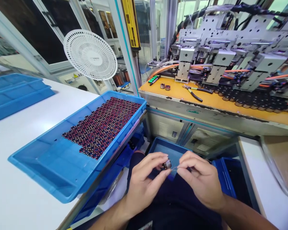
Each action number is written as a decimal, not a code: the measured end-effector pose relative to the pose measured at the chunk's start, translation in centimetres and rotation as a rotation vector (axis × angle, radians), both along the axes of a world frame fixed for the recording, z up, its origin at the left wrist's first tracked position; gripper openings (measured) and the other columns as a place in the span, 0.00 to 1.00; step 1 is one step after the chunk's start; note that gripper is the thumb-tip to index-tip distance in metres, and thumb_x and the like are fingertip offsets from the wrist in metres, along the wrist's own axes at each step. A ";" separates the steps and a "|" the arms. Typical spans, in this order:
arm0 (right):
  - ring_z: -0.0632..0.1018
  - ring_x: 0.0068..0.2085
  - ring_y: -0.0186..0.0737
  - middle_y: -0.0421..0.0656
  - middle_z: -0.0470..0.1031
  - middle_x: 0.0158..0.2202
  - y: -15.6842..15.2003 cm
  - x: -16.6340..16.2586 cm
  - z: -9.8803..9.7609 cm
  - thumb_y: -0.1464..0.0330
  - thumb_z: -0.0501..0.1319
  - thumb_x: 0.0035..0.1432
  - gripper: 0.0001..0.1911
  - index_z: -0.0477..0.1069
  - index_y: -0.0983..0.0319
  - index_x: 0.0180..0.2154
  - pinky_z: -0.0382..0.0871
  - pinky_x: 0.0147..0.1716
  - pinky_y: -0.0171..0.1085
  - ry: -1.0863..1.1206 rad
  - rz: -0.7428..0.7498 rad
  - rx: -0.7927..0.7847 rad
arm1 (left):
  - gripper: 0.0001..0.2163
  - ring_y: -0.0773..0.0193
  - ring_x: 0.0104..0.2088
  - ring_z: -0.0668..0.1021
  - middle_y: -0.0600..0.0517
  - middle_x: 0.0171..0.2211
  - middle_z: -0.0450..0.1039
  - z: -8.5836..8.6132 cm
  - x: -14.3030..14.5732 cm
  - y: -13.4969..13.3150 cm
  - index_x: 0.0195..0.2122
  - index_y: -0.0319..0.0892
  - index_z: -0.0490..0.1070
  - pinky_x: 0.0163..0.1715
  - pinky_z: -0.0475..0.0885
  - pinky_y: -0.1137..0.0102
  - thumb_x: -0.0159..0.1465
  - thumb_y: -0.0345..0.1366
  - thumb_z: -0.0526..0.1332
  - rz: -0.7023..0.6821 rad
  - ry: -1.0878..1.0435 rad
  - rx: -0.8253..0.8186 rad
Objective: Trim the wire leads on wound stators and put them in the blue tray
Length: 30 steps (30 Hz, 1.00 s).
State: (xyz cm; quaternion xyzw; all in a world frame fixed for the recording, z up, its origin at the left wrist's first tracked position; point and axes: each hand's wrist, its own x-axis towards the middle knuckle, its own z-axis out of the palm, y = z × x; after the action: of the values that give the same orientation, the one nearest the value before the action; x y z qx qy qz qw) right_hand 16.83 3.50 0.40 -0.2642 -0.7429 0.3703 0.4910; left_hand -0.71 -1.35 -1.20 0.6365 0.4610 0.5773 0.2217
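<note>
My left hand grips a small round metal part, which looks like a motor stator, between thumb and fingers. Thin wire runs from this part toward my right hand, whose thumb and fingertips are pinched on its end. Both hands are over my lap. Left of them, a blue tray holds many similar small dark parts with red and pale tips, packed close together toward its far end.
Pliers, two loose round parts and a marker lie on the orange bench. Behind them stands a machine. A white fan rises beyond the tray. A blue bin sits below my hands.
</note>
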 end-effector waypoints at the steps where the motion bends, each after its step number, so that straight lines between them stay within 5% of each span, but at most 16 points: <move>1: 0.73 0.30 0.32 0.39 0.70 0.28 0.0 0.0 -0.1 0.76 0.63 0.61 0.07 0.72 0.62 0.30 0.68 0.31 0.30 0.028 -0.010 -0.056 | 0.14 0.64 0.38 0.81 0.47 0.44 0.80 -0.1 0.0 0.0 0.45 0.45 0.78 0.34 0.78 0.73 0.59 0.25 0.67 -0.030 -0.084 -0.045; 7: 0.70 0.30 0.33 0.39 0.67 0.28 -0.1 0.3 -1.5 0.71 0.63 0.63 0.10 0.72 0.62 0.28 0.66 0.29 0.32 0.222 0.006 -0.386 | 0.12 0.66 0.34 0.81 0.46 0.43 0.79 -0.6 -0.1 0.1 0.41 0.44 0.79 0.34 0.79 0.71 0.57 0.26 0.69 -0.177 -0.439 -0.174; 15: 0.67 0.27 0.32 0.38 0.65 0.24 0.7 1.3 -3.2 0.57 0.67 0.59 0.17 0.69 0.63 0.28 0.64 0.28 0.31 0.322 -0.123 -0.777 | 0.13 0.63 0.40 0.81 0.47 0.43 0.79 -0.6 -0.4 -0.1 0.43 0.46 0.78 0.35 0.78 0.74 0.59 0.23 0.67 -0.078 -0.225 -0.059; 18: 0.67 0.25 0.33 0.39 0.66 0.23 1.3 2.4 -3.6 0.55 0.64 0.61 0.18 0.69 0.63 0.29 0.65 0.25 0.33 0.230 -0.118 -0.794 | 0.13 0.63 0.41 0.80 0.47 0.43 0.79 -0.5 -0.8 -0.1 0.44 0.45 0.77 0.37 0.78 0.73 0.59 0.23 0.66 -0.038 -0.094 -0.018; 20: 0.71 0.27 0.36 0.41 0.69 0.26 1.4 3.3 -3.1 0.59 0.61 0.64 0.15 0.70 0.63 0.31 0.68 0.27 0.35 0.061 -0.217 -0.552 | 0.13 0.63 0.41 0.80 0.47 0.43 0.79 -0.4 -1.0 0.0 0.44 0.44 0.76 0.38 0.78 0.72 0.59 0.23 0.66 -0.030 -0.013 -0.004; 23: 0.76 0.36 0.40 0.44 0.74 0.34 1.2 4.1 -0.8 0.68 0.62 0.63 0.03 0.74 0.61 0.37 0.71 0.38 0.39 -0.234 -0.427 0.230 | 0.12 0.64 0.40 0.81 0.46 0.44 0.79 -0.1 -1.0 0.0 0.43 0.42 0.76 0.37 0.77 0.73 0.60 0.23 0.65 -0.057 0.086 -0.009; 26: 0.75 0.43 0.42 0.44 0.77 0.39 1.1 3.6 2.0 0.72 0.59 0.65 0.08 0.75 0.60 0.44 0.71 0.45 0.41 -0.484 -0.194 0.917 | 0.12 0.64 0.40 0.81 0.46 0.44 0.79 0.3 -0.8 0.0 0.44 0.42 0.75 0.38 0.77 0.73 0.61 0.24 0.64 -0.104 0.142 -0.012; 28: 0.75 0.44 0.44 0.47 0.77 0.41 1.5 2.6 3.0 0.74 0.53 0.68 0.13 0.76 0.64 0.45 0.71 0.45 0.42 -0.564 -0.007 1.105 | 0.12 0.64 0.42 0.81 0.47 0.44 0.79 0.6 -0.7 -0.1 0.44 0.43 0.75 0.39 0.77 0.73 0.61 0.24 0.64 -0.127 0.148 -0.015; 30: 0.74 0.41 0.45 0.49 0.77 0.39 2.0 1.7 3.1 0.76 0.49 0.68 0.16 0.75 0.69 0.42 0.69 0.42 0.44 -0.600 0.041 1.080 | 0.12 0.65 0.41 0.81 0.48 0.44 0.79 0.7 -0.8 -0.1 0.44 0.44 0.75 0.38 0.77 0.74 0.61 0.24 0.64 -0.144 0.123 -0.037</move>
State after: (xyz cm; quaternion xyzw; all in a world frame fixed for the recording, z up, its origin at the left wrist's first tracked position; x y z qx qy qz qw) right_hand 18.56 5.51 3.48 -0.0566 -0.9362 -0.1391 0.3178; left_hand -1.46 -1.49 -0.46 0.6982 0.4373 0.5110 0.2455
